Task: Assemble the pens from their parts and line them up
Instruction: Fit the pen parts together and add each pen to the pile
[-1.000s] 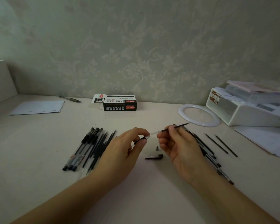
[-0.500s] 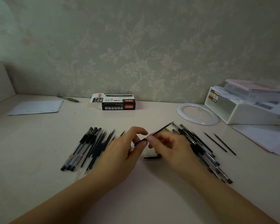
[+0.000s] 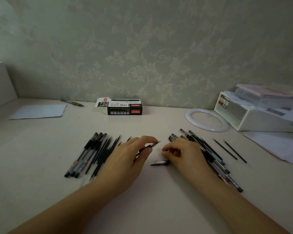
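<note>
Mid-table, the left hand (image 3: 125, 159) pinches a barrel (image 3: 148, 146) with refill inside. The right hand (image 3: 183, 154), fingers curled, seems to pick up the tip; I cannot tell. That small piece could slip and roll off among the pens (image 3: 210, 154). The cap (image 3: 161, 163) lies between the hands.

- Your left hand (image 3: 125, 159) is bare: you wear no glove, ring or band that shows on it.
- Your right hand (image 3: 183, 156) is bare as well, with nothing worn on the fingers (image 3: 167, 152) that can be seen.
- Both your forearms come in from the bottom edge uncovered; no sleeve or cuff reaches into the head view.
- Your wrists carry no watch or bracelet.
- Your fingernails look short and plain, though the dim light hides finer detail.
</note>
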{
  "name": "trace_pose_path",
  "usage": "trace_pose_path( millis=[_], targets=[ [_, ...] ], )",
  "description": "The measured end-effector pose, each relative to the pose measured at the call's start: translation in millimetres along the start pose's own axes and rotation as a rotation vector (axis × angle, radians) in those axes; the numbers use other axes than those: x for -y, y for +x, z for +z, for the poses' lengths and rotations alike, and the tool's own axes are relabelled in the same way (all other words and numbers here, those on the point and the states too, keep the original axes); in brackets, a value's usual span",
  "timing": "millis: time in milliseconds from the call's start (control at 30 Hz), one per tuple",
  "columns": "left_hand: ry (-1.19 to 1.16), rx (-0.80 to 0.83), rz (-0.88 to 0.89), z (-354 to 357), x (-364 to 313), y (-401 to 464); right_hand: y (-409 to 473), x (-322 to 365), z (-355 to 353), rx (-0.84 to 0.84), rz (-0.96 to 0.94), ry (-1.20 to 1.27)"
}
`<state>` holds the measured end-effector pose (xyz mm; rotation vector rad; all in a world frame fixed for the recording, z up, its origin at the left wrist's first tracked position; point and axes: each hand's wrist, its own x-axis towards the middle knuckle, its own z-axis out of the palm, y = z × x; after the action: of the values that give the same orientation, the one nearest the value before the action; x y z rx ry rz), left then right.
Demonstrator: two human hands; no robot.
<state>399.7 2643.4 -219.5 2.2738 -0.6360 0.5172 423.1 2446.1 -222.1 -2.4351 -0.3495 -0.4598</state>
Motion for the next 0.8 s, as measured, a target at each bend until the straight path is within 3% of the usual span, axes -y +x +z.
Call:
trace_pose_path(
  millis=[100, 200, 300, 700, 800],
  targets=[
    [0.024, -0.002, -0.012, 1, 3, 0, 0, 0, -1, -0.045, -0.001, 0.035],
    [0.025, 0.001, -0.025, 1, 6, 0, 2, 5, -7, -0.130, 0.081, 0.412],
    [0.018, 0.004, 0.006, 2, 5, 0, 0, 15, -7, -0.014, 0.078, 0.659],
    [0.048, 0.029, 0.049, -4, 1, 1, -5, 20, -9, 0.171, 0.110, 0.777],
    [0.101, 0.053, 0.075, -7, -1, 1, -8, 21, -11, 0.212, 0.060, 0.620]
  ],
)
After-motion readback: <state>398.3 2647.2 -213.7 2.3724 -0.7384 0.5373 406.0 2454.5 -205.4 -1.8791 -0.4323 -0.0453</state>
